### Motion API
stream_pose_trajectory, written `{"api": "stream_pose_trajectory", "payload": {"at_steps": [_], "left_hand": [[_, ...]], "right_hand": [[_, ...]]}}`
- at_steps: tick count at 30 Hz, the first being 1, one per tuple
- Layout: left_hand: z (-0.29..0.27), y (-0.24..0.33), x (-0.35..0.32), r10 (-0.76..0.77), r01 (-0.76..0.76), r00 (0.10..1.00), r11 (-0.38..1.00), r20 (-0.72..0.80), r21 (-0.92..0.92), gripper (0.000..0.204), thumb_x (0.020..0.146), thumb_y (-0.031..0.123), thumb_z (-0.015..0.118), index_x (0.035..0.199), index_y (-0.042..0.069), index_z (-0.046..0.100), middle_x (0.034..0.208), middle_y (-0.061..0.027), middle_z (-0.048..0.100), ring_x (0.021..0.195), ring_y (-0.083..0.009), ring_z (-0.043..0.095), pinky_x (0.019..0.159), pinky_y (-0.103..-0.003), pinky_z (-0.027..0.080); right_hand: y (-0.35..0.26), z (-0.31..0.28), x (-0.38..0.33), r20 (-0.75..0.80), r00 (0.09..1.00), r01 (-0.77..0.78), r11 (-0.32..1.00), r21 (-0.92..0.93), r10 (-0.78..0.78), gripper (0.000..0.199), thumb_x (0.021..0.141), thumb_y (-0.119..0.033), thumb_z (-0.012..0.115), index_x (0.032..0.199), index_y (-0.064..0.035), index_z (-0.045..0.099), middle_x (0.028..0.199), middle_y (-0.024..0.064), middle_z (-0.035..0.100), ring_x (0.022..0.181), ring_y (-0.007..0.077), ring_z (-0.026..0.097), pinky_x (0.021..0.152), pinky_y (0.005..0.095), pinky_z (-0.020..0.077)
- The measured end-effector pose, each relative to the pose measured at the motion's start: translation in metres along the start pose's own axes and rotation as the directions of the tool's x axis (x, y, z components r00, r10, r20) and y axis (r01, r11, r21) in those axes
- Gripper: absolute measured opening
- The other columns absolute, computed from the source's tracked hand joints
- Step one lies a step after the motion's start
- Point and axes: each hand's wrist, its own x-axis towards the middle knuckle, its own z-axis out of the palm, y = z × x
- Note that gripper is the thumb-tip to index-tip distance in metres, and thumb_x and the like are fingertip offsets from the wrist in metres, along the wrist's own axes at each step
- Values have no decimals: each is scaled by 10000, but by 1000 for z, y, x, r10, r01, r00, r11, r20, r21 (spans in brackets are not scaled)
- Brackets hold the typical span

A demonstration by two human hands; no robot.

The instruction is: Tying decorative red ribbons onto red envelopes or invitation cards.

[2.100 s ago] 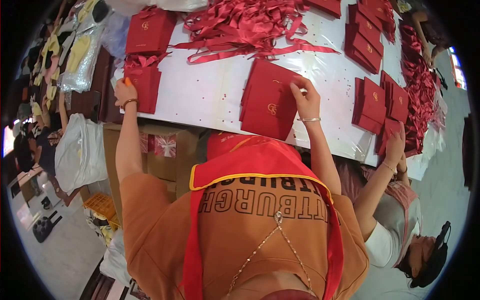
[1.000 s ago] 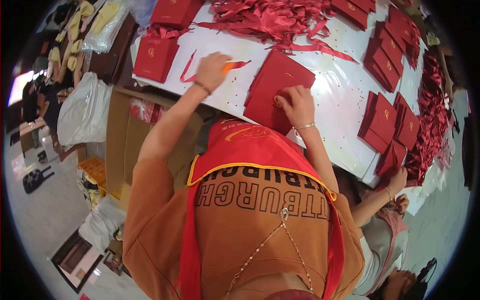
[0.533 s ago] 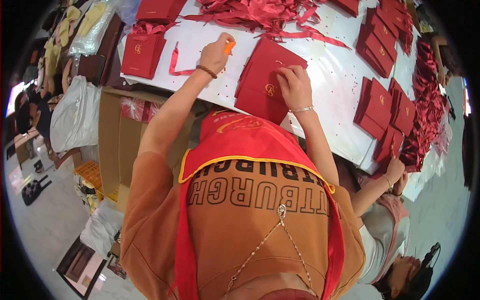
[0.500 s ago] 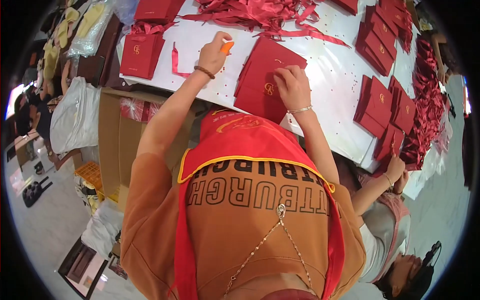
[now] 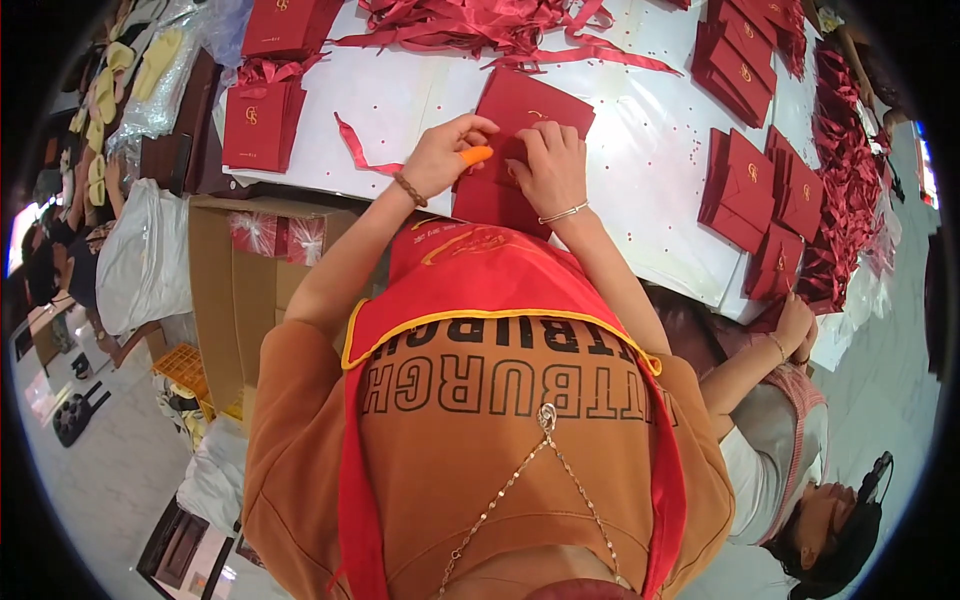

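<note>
Red folder (image 5: 530, 110) lies flat on the white counter (image 5: 420, 95), at its near edge, under both hands. Left hand (image 5: 445, 155) rests on the folder's left edge; an orange cot covers one fingertip (image 5: 478, 155), fingers bent and pinched narrow against the cover, beaded bracelet at the wrist. Left of that grip: a loose strip of red ribbon (image 5: 355, 150) on the counter, then a red gift bag (image 5: 258, 125) lying farther left, and a cardboard box (image 5: 240, 290) below the counter edge. Right hand (image 5: 550, 170) sits just beside the left, touching the folder, fingers curled down onto its cover, thin bangle on the wrist; whether it pinches anything, cannot tell. Beyond both hands, a tangle of red ribbons (image 5: 470, 20). Right of the right grip, well apart: overlapping red envelopes (image 5: 745, 190), and another person's hands (image 5: 795, 325) at the counter's corner.
</note>
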Motion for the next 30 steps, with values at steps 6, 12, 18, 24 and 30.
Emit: {"api": "stream_pose_trajectory", "payload": {"at_steps": [6, 12, 18, 24, 30], "left_hand": [[-8, 14, 16, -33, 23, 995, 994, -93, -108, 222, 812, 25, 539, 1031, 11, 569, 883, -24, 577, 653, -47, 542, 524, -159, 405], [1, 7, 22, -18, 29, 998, 982, 60, -188, 262, 775, -6, 553, 1036, -1, 570, 923, -65, 592, 754, -94, 562, 656, -192, 452], [6, -23, 18, 281, -216, 956, 870, -86, 442, 241, 720, -17, 549, 947, 34, 611, 869, -101, 612, 766, -176, 598, 646, -258, 478], [15, -17, 13, 288, -159, 941, 840, -177, 518, 167, 714, 20, 562, 872, 30, 616, 852, -152, 608, 766, -250, 603, 683, -321, 478], [18, -20, 8, 390, -210, 908, 739, -152, 640, 176, 754, 78, 574, 909, 3, 608, 847, -146, 619, 769, -244, 602, 674, -302, 465]], "right_hand": [[7, 0, 7, 174, 976, -158, 974, 163, 130, 253, 646, -199, 675, 824, -73, 547, 709, 80, 583, 678, 257, 559, 642, 373, 403], [33, 18, 7, 283, 921, -352, 886, 303, 269, 267, 699, -264, 655, 895, -87, 619, 736, 122, 625, 690, 277, 604, 642, 360, 467], [29, 16, 7, 294, 919, -341, 904, 260, 262, 328, 686, -348, 655, 915, -114, 631, 726, 101, 630, 685, 256, 606, 641, 356, 460], [24, 13, 12, 382, 881, -351, 927, 130, 279, 356, 686, -401, 635, 935, -147, 635, 751, 85, 635, 730, 238, 595, 700, 349, 382], [26, 11, 11, 441, 844, -403, 903, 147, 304, 353, 703, -393, 621, 966, -159, 627, 792, 87, 635, 761, 252, 583, 734, 346, 347]]}}
